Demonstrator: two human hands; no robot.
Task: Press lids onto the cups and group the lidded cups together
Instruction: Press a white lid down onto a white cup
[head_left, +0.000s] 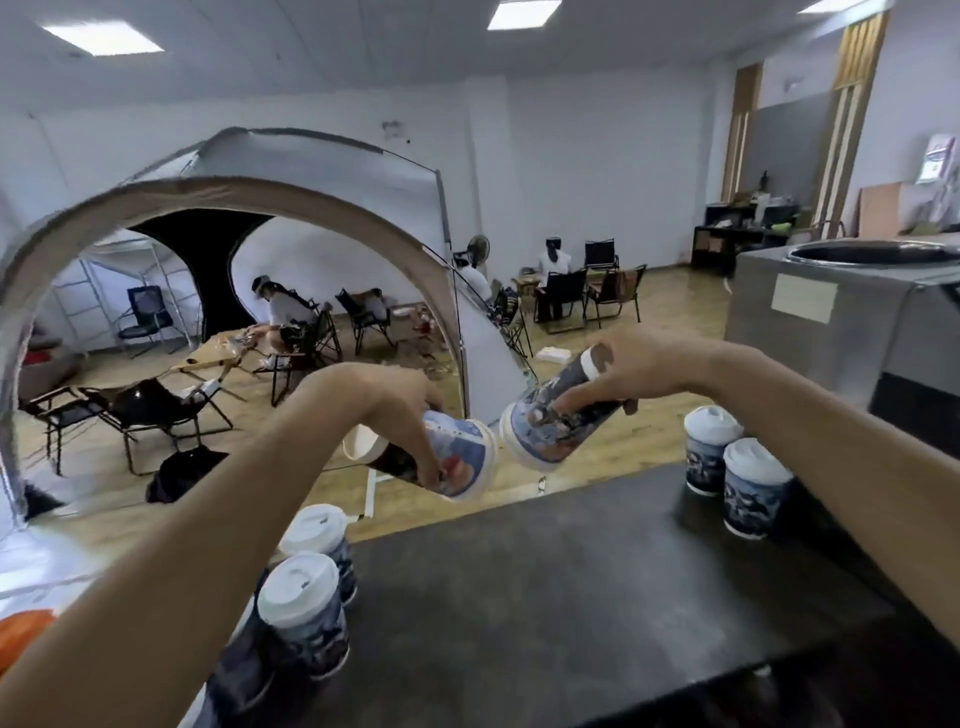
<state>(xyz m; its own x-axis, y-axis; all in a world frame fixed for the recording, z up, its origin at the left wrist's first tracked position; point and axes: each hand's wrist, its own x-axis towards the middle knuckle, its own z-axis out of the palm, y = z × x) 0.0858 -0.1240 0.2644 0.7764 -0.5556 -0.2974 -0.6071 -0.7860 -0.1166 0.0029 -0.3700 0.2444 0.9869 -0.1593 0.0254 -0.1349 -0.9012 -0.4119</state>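
My left hand (397, 410) grips a printed paper cup (457, 457) tipped on its side, held in the air beyond the dark counter (571, 597). My right hand (618, 379) grips a second printed cup (550, 421), also tilted, with its wide white end pointing down-left toward the first cup. The two cups nearly touch at their wide ends. Two lidded cups (311, 587) stand at the counter's left edge. Another pair of lidded cups (737, 467) stands at the back right.
A grey metal machine (831, 322) with a round opening stands at the right behind the counter. Beyond the counter lie a wooden floor, a large grey tent (260, 197), folding chairs and several seated people.
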